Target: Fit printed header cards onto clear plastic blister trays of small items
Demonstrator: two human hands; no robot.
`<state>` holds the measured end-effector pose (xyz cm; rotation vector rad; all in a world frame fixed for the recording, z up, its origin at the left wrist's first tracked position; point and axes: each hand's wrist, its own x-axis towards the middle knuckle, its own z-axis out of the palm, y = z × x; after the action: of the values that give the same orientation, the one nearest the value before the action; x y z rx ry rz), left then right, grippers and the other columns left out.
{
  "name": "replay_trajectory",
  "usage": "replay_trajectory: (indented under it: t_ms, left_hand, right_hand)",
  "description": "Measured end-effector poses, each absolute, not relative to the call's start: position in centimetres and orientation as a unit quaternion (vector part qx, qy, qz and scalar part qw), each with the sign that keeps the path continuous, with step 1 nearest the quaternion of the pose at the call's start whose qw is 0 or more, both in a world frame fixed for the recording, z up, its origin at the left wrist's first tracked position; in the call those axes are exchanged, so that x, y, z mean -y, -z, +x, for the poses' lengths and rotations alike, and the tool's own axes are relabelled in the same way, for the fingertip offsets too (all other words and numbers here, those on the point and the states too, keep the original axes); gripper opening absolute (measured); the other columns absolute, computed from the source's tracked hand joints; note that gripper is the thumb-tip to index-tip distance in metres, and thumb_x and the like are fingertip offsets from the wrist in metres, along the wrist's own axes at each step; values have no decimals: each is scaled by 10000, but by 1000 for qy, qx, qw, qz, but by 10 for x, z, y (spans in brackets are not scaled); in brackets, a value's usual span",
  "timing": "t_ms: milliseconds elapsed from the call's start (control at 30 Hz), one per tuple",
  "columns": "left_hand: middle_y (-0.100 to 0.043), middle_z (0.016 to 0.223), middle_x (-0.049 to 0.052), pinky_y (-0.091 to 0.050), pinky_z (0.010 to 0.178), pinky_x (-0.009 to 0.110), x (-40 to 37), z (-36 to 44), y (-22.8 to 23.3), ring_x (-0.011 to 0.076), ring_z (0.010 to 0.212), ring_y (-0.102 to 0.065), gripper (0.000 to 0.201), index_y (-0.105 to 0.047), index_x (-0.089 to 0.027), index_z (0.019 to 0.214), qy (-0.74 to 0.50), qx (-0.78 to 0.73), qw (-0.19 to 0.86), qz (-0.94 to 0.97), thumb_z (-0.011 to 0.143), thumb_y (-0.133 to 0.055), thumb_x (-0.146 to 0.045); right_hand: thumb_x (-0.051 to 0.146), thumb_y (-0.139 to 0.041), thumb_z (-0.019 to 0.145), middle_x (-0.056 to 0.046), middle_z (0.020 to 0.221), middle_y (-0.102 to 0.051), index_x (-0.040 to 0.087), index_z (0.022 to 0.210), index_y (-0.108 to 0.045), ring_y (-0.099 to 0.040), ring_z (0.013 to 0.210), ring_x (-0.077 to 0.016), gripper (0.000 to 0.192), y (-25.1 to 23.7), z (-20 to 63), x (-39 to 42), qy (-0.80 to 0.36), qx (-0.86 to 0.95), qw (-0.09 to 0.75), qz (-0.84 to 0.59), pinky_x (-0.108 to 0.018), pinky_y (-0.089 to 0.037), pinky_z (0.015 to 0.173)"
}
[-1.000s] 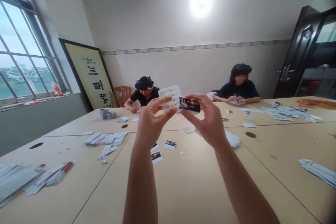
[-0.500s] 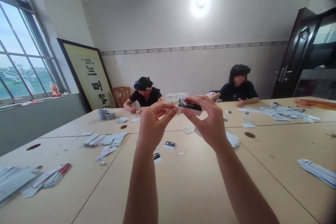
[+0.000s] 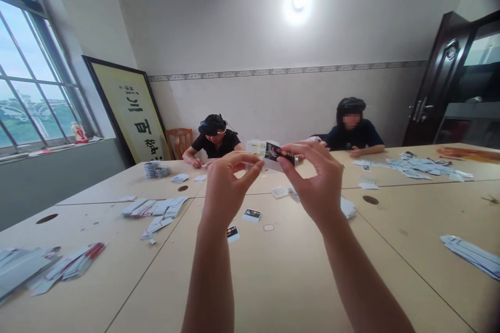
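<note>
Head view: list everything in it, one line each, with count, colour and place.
small card: one, black printed, pinched between both hands
clear sleeve: one, transparent, behind the card
table: one, beige, fills the foreground
loose cards: two or three, dark-faced, below the hands
paper stacks: several, white, scattered left, right and far side
framed calligraphy: one, cream in black frame, leaning by the window
wooden chair: one, brown, by the wall
seated people: two, dark tops, far side
left hand: one, raised
right hand: one, raised

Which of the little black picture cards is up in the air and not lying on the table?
The black card pinched by the right hand, with the left hand beside it. The two other dark cards lie flat on the table.
</note>
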<state>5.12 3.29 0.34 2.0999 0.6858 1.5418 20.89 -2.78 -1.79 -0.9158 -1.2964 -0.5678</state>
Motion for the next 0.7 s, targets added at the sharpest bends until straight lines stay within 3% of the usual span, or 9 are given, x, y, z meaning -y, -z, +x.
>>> replay_trajectory:
  t_ms: [133,367,533,600,700]
  left_hand:
    - [-752,907,22,-522,801,314,-26,52,-3,180,884,-684,57,-768,-224,837,-558,-200,176,786,849,-734,-268]
    - [-736,938,29,-524,817,302,-27,61,-1,171,920,-649,102,-770,-230,903,-565,-205,123,790,911,-672,-259]
    - [-726,946,35,-565,824,290,-26,63,-1,155,869,-665,66,-771,-215,891,-630,-187,160,736,873,-717,-249]
    - [-726,952,38,-580,837,283,-26,63,-2,151,878,-677,71,-772,-204,895,-664,-179,188,701,858,-737,-252]
    - [-735,920,31,-596,811,247,-25,63,-4,132,852,-693,58,-778,-195,878,-709,-163,212,653,834,-763,-229]
  right_hand:
    - [197,-722,868,-15,907,-774,229,967,-748,-712,817,-172,107,20,204,27,246,586,665,-392,-335,-590,747]
    - [221,-679,902,-17,946,-797,267,968,-736,-741,845,-211,99,19,201,30,236,589,652,-414,-400,-609,790]
    - [231,-666,897,-41,1096,-747,289,1021,-695,-699,1049,-241,140,19,199,33,226,554,692,-403,-429,-599,882]
    - [263,-689,871,-67,1176,-692,280,1079,-652,-682,1062,-247,212,20,201,29,215,506,735,-398,-411,-607,832]
    - [343,-743,822,-65,1130,-679,255,1091,-614,-700,868,-201,310,21,208,23,104,484,772,-399,-329,-594,651]
